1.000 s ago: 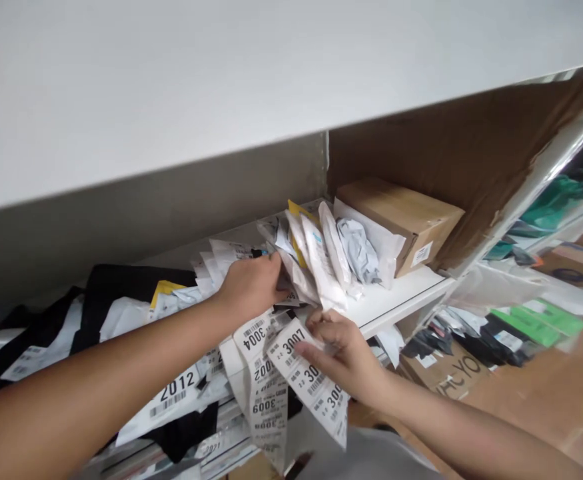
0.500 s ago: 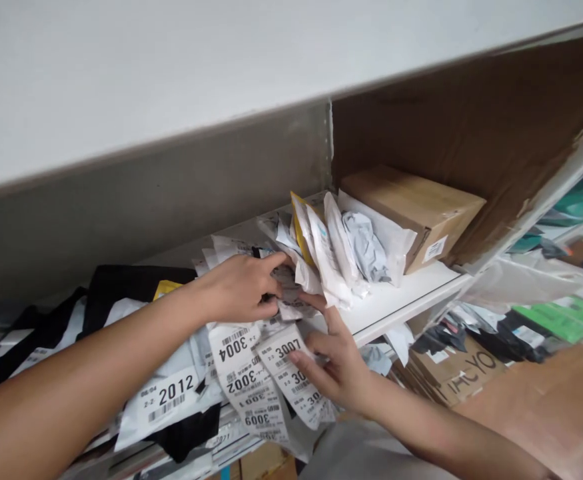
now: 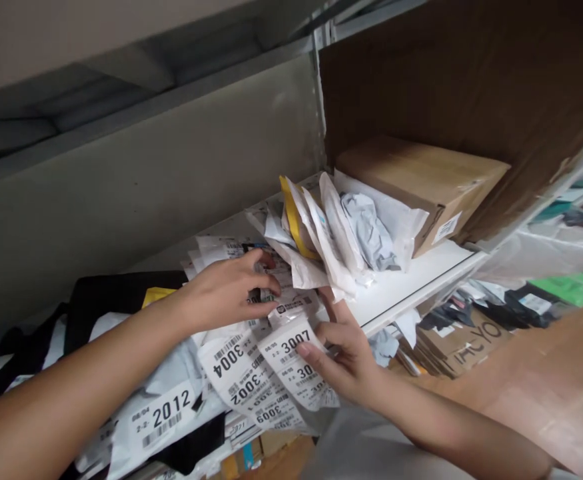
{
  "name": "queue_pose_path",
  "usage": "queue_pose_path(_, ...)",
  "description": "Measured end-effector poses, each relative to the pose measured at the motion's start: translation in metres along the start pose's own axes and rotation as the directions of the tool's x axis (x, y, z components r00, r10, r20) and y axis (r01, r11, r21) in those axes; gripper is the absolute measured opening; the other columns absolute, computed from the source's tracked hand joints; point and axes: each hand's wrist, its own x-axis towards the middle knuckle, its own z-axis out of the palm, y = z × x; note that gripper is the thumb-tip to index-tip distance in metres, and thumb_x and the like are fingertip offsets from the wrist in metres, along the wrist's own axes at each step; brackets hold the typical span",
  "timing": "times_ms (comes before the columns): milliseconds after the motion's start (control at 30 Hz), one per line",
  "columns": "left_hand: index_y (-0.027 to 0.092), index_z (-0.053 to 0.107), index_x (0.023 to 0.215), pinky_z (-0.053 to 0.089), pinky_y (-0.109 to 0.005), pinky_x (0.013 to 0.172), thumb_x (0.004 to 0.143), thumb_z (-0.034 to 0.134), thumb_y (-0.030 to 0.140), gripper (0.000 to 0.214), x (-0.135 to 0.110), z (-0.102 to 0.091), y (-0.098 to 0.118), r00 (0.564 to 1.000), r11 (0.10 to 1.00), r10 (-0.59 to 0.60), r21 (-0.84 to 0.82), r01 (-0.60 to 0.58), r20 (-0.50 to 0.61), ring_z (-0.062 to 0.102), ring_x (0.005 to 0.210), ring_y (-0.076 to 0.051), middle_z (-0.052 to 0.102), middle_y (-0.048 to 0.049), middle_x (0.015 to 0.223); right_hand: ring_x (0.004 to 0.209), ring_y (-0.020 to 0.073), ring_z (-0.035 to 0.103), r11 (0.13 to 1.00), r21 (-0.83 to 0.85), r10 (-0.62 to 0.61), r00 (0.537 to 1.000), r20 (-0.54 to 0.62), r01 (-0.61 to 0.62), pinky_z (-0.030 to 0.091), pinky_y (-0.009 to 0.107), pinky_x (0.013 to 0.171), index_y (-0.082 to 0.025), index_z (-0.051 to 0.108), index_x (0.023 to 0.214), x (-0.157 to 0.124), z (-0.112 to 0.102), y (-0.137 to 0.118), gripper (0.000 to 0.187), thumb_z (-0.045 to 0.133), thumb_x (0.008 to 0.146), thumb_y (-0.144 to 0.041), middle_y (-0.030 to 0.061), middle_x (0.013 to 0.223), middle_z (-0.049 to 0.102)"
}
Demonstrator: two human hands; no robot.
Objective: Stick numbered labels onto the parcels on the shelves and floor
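A row of white mailer parcels (image 3: 321, 247) stands on edge on a white shelf (image 3: 411, 287), with numbered labels hanging over the front. My left hand (image 3: 226, 290) reaches in from the left, its fingers curled and pinching a small parcel (image 3: 291, 303) in the row. My right hand (image 3: 344, 350) is just below, index finger pointing up against the parcels and thumb pressing the label marked 3007 (image 3: 294, 343). Labels 3004 (image 3: 228, 353) and 2012 (image 3: 168, 413) hang to the left.
A brown cardboard box (image 3: 421, 177) sits at the right end of the shelf against a cardboard divider (image 3: 471, 67). Black bags (image 3: 106, 297) lie to the left. Below right are more boxes (image 3: 466, 340) and green packets (image 3: 576, 280). Another shelf overhangs above.
The view has tilted upward, showing the underside of the upper shelf. My left hand shifted from pushing parcels to pinching one; my right hand rose toward the row, still on the 3007 label.
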Motion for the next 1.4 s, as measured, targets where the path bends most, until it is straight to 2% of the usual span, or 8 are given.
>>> queue_pose_path(300,0.033,0.071,0.109,0.051,-0.030,0.081,0.090,0.053,0.048,0.030,-0.001,0.007,-0.005,0.999,0.999,0.032,-0.026,-0.032,-0.008,0.063,0.094,-0.019,0.055,-0.0044,0.118,0.104,0.0220,0.055,0.995,0.097,0.037,0.999,-0.014,-0.035,0.044,0.038,0.094,-0.018,0.059,0.066,0.003,-0.002,-0.003,0.022,0.065,0.086,-0.023,0.0080,0.108,0.051)
queue_pose_path(500,0.032,0.071,0.106,0.051,-0.026,0.075,0.089,0.056,0.047,0.028,-0.003,0.009,-0.006,0.999,0.997,0.032,-0.068,-0.033,-0.019,0.062,0.096,-0.018,0.056,-0.0036,0.117,0.108,0.0227,0.054,0.994,0.085,0.066,0.998,-0.017,-0.064,0.043,0.037,0.095,-0.019,0.060,0.066,0.001,-0.002,-0.001,0.022,0.065,0.086,-0.025,0.0089,0.114,0.052)
queue_pose_path(667,0.030,0.070,0.105,0.049,-0.028,0.078,0.087,0.057,0.046,0.027,-0.001,0.006,-0.003,0.999,0.998,0.028,-0.051,-0.029,-0.018,0.063,0.098,-0.019,0.058,-0.0032,0.119,0.105,0.0222,0.055,0.995,0.058,0.081,0.997,-0.019,-0.080,0.045,0.037,0.092,-0.018,0.059,0.066,0.002,-0.002,0.001,0.023,0.066,0.085,-0.027,0.0094,0.116,0.053)
queue_pose_path(800,0.024,0.062,0.115,0.046,-0.033,0.074,0.083,0.061,0.046,0.039,0.009,-0.005,0.008,0.999,0.996,0.040,0.078,-0.040,0.001,0.064,0.096,-0.026,0.066,-0.0057,0.111,0.099,0.0193,0.058,0.984,0.103,0.146,0.989,0.010,-0.146,0.047,0.034,0.088,-0.018,0.057,0.066,0.004,-0.003,0.001,0.024,0.064,0.088,-0.027,0.0080,0.107,0.058)
queue_pose_path(900,0.021,0.061,0.110,0.042,-0.032,0.065,0.079,0.063,0.049,0.042,0.015,-0.013,0.018,0.999,0.993,0.038,0.108,-0.040,0.021,0.065,0.085,-0.027,0.070,-0.0057,0.097,0.092,0.0167,0.059,0.971,0.143,0.190,0.981,0.027,-0.192,0.047,0.031,0.083,-0.018,0.058,0.068,0.004,-0.003,0.000,0.024,0.061,0.090,-0.028,0.0056,0.095,0.060)
queue_pose_path(1133,0.021,0.066,0.084,0.038,-0.028,0.060,0.079,0.062,0.035,0.015,0.018,-0.014,0.021,0.984,0.991,0.124,-0.064,-0.116,0.127,0.061,0.071,-0.018,0.070,-0.0022,0.081,0.070,0.0134,0.049,0.924,0.140,0.352,0.935,0.052,-0.356,0.040,0.026,0.064,-0.017,0.054,0.064,0.003,0.001,0.005,0.037,0.059,0.090,-0.043,0.0014,0.072,0.051)
queue_pose_path(1267,0.022,0.070,0.094,0.042,-0.030,0.071,0.091,0.045,0.035,0.029,0.020,-0.012,0.016,0.986,0.976,0.116,-0.200,-0.090,0.123,0.064,0.085,-0.020,0.073,-0.0048,0.097,0.060,0.0106,0.036,0.890,0.159,0.423,0.904,0.068,-0.428,0.029,0.025,0.054,-0.018,0.048,0.061,0.004,0.002,0.006,0.044,0.057,0.090,-0.049,-0.0021,0.063,0.038)
queue_pose_path(1400,0.024,0.070,0.101,0.043,-0.028,0.071,0.091,0.047,0.048,0.035,0.021,-0.013,0.012,0.983,0.940,0.075,-0.340,-0.014,0.168,0.065,0.089,-0.020,0.073,-0.0030,0.101,0.056,0.0092,0.027,0.811,0.261,0.523,0.849,0.075,-0.523,0.022,0.025,0.051,-0.019,0.042,0.062,0.008,0.001,0.005,0.046,0.059,0.086,-0.055,-0.0048,0.060,0.031)
